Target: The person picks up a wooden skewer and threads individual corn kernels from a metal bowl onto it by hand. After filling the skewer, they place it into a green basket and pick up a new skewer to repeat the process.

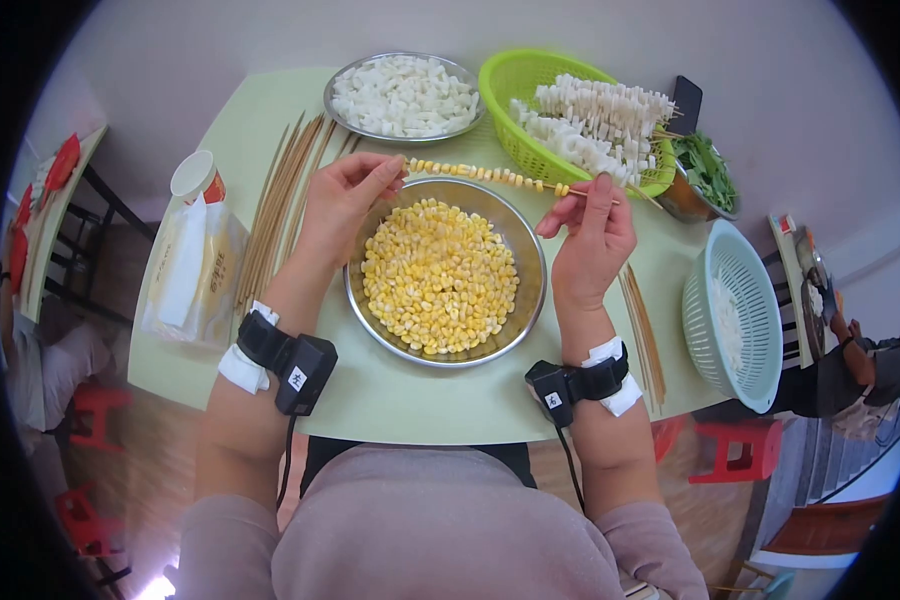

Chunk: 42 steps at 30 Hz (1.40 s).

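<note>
A wooden skewer threaded with yellow corn kernels (pixel 480 173) spans between my hands above the far rim of a steel bowl. My left hand (pixel 355 195) pinches its left end. My right hand (pixel 592 235) closes on the skewer's right part, by the last kernels, with the bare stick passing the fingers. Below, the steel bowl (pixel 533 290) holds a heap of loose corn kernels (pixel 438 280). Bare skewers (pixel 282 205) lie in a bundle left of the bowl, and more skewers (pixel 642 335) lie to its right.
Behind are a plate of white pieces (pixel 405 97), a green basket (pixel 515 75) with white skewers, a phone (pixel 686 104) and a bowl of leaves (pixel 708 172). A pale blue basket (pixel 760 330) stands right; a paper cup (pixel 196 177) and tissue pack (pixel 195 270) left. People sit at both sides.
</note>
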### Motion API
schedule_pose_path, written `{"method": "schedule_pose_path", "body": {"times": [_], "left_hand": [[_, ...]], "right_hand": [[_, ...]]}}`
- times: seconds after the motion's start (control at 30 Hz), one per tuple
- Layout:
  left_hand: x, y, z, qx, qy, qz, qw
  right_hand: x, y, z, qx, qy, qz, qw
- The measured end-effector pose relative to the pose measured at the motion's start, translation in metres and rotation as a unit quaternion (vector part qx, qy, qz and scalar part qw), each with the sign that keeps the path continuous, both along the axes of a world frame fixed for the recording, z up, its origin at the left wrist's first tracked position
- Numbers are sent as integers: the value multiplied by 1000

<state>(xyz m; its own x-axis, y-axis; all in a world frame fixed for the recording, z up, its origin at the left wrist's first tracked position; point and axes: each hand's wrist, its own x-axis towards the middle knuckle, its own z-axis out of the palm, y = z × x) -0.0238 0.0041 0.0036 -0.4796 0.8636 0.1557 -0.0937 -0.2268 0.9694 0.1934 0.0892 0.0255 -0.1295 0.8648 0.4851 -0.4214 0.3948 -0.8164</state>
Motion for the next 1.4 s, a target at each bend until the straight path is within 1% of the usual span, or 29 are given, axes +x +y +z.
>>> {"method": "schedule_pose_path", "body": {"times": [0.03, 0.07, 0.13, 0.17, 0.23, 0.3, 0.37, 0.4, 0.47, 0.5, 0.57, 0.67, 0.9, 1.07, 1.3, 1.33, 1.4], "left_hand": [[0, 0, 0, -10, -38, 0, 999], [0, -1, 0, -9, -35, -4, 999], [-3, 0, -1, 2, -91, -18, 996], [-4, 0, 0, 6, -87, -31, 996], [-5, -3, 0, -14, -87, -42, 995], [-5, -3, -1, -28, -73, -36, 996], [-8, -1, -5, -8, -101, -54, 993], [-9, -1, -5, -7, -98, -72, 993], [-10, -2, -5, -17, -92, -50, 994], [-11, -1, -7, -17, -87, -61, 994], [-12, 0, -8, -20, -66, -55, 996], [-13, 0, -8, -7, -80, -72, 994], [-18, -2, -8, -3, -114, -91, 989], [-16, -2, -7, -9, -99, -92, 991], [-14, -2, -6, -3, -92, -107, 990], [-15, -2, -7, -5, -90, -96, 991], [-17, -2, -8, 4, -115, -115, 987]], "right_hand": [[0, 1, -1, -12, 4, 6, 1000], [0, 1, -3, -10, 6, 2, 1000], [-1, 4, -6, -21, 21, 14, 999], [-1, 5, -7, -15, 25, 2, 1000], [0, 7, -9, -44, 18, 21, 999], [0, 9, -10, -54, 39, 36, 997], [0, 11, -11, -70, 55, 53, 995], [0, 11, -10, -65, 57, 35, 996], [1, 10, -9, -93, 62, 79, 991], [2, 9, -8, -90, 67, 69, 991], [2, 8, -7, -72, 60, 96, 991], [4, 5, -1, -96, 53, 96, 989], [0, 17, -16, -125, 69, 118, 983], [1, 21, -18, -148, 74, 130, 978], [0, 23, -21, -174, 75, 116, 975], [-1, 23, -21, -178, 79, 110, 975], [-1, 23, -20, -188, 82, 121, 971]]}}
